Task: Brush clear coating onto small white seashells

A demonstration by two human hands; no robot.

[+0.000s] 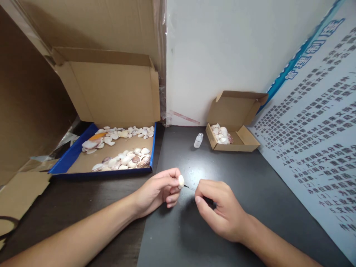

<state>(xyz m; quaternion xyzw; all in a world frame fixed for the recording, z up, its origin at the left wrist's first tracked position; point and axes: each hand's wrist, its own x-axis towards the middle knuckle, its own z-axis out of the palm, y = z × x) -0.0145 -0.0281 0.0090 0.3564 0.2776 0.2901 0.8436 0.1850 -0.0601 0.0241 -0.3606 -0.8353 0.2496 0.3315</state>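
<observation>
A small pale seashell (181,181) is pinched between the thumb and fingertips of my left hand (162,189), held above the table. My right hand (219,205) is closed around the dark handle of a small brush (189,188). The brush has a thin stem, and its dark tip meets or nearly meets the shell's right edge. Most of the handle is hidden inside my right fingers. Beyond both hands, a small uncapped glass bottle (198,141) with a white label stands on the dark table (178,148).
At left, an open blue-edged cardboard box (80,157) holds many shells in two groups. A smaller open cardboard box (236,147), back right, contains a pile of whitish shells (221,134). A white wall (217,48) rises behind, and a printed poster (311,129) borders the right side.
</observation>
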